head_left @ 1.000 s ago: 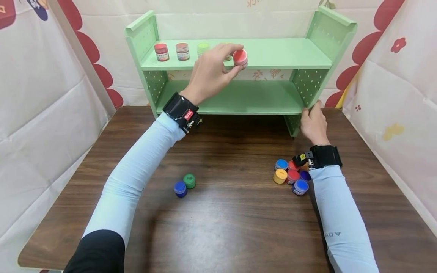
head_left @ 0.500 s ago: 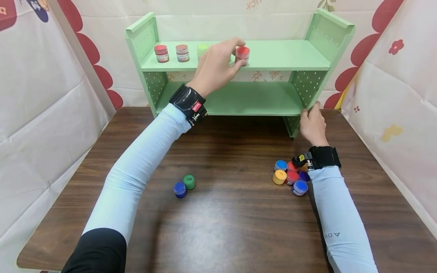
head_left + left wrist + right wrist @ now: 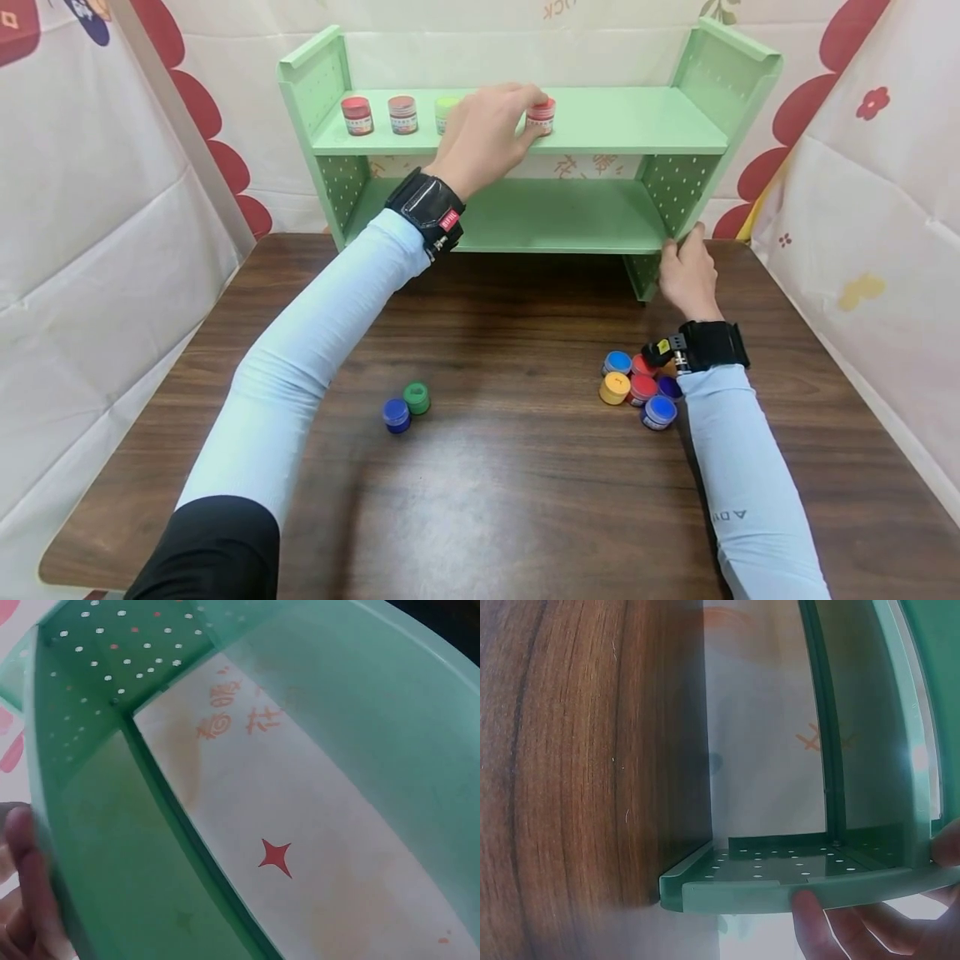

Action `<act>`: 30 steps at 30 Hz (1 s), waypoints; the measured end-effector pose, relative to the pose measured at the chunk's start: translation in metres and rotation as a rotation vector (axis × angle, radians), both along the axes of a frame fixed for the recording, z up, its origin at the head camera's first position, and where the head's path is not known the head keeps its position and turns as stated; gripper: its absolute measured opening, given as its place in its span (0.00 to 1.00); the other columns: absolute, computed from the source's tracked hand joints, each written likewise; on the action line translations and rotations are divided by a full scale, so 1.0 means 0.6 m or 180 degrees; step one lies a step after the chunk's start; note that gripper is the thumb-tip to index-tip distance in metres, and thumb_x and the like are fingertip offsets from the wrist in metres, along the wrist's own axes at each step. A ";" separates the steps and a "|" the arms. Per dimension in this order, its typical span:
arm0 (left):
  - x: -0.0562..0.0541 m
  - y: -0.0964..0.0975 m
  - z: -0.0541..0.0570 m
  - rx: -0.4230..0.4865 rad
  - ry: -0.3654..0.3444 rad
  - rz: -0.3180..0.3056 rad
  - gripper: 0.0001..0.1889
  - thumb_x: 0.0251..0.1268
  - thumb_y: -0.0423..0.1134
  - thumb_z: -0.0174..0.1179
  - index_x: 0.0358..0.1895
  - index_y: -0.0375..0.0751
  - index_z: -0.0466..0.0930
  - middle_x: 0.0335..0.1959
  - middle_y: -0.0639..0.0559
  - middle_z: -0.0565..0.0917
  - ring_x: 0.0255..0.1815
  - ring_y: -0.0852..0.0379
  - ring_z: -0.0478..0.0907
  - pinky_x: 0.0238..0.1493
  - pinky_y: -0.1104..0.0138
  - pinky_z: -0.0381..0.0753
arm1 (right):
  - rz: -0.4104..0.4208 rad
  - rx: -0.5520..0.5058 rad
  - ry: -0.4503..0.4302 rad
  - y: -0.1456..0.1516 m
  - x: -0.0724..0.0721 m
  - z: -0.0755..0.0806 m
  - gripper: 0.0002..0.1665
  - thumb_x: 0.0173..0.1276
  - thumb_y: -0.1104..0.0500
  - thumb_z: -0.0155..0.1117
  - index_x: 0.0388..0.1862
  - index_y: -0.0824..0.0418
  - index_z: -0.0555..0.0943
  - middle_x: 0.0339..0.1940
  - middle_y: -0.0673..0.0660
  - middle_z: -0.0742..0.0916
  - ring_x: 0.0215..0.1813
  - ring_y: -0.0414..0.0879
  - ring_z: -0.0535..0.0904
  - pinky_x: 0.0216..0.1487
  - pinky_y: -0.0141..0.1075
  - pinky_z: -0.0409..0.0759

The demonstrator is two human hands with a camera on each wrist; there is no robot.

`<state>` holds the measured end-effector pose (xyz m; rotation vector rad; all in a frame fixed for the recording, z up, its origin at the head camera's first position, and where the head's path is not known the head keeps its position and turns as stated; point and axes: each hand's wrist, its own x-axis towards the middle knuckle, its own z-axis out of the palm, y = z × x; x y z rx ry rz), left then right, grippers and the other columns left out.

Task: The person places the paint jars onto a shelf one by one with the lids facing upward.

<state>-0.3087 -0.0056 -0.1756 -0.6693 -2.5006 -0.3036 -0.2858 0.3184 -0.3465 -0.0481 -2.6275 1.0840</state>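
My left hand [image 3: 486,133] pinches a small red-lidded paint jar [image 3: 541,122] between thumb and fingers at the front of the upper shelf; the jar stands upright. Farther left on that shelf sit a red jar [image 3: 357,117], a pale pink-lidded jar [image 3: 402,116] and a light green-lidded jar [image 3: 444,112], the last partly hidden by the hand. My right hand [image 3: 687,275] grips the lower right side panel of the green shelf rack [image 3: 555,212]. In the right wrist view, its fingers [image 3: 814,926] curl against the panel's edge.
Several jars cluster near my right wrist, among them a yellow one [image 3: 615,388] and a blue one [image 3: 659,412]. Left of centre on the wooden table [image 3: 480,508] stand a dark blue jar [image 3: 396,415] and a green jar [image 3: 417,397]. A printed cloth backdrop [image 3: 510,54] surrounds the table.
My left hand has lowered the red-lidded jar from a tilted hold to upright at the upper shelf, shifting slightly right. My right hand has stayed on the side panel.
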 end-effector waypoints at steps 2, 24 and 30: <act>-0.003 0.002 -0.001 -0.0004 -0.0009 0.0019 0.20 0.77 0.56 0.57 0.67 0.60 0.80 0.65 0.66 0.83 0.48 0.62 0.84 0.30 0.70 0.65 | 0.0002 -0.0010 -0.0007 0.001 0.000 -0.001 0.34 0.82 0.47 0.30 0.74 0.70 0.53 0.67 0.78 0.72 0.69 0.77 0.68 0.66 0.71 0.60; 0.002 -0.013 -0.016 0.0158 0.0184 -0.0034 0.28 0.79 0.53 0.56 0.77 0.54 0.69 0.72 0.59 0.77 0.29 0.58 0.68 0.25 0.69 0.57 | 0.0071 -0.0043 -0.0062 0.000 -0.002 0.000 0.35 0.83 0.46 0.29 0.77 0.69 0.51 0.66 0.77 0.72 0.66 0.75 0.69 0.67 0.70 0.59; 0.016 -0.041 -0.046 0.0428 0.0520 -0.0579 0.26 0.77 0.45 0.59 0.74 0.45 0.72 0.74 0.51 0.75 0.36 0.54 0.82 0.27 0.71 0.65 | 0.0051 -0.0037 -0.0066 0.002 0.000 0.000 0.35 0.83 0.46 0.29 0.76 0.69 0.51 0.66 0.77 0.72 0.68 0.75 0.68 0.67 0.70 0.59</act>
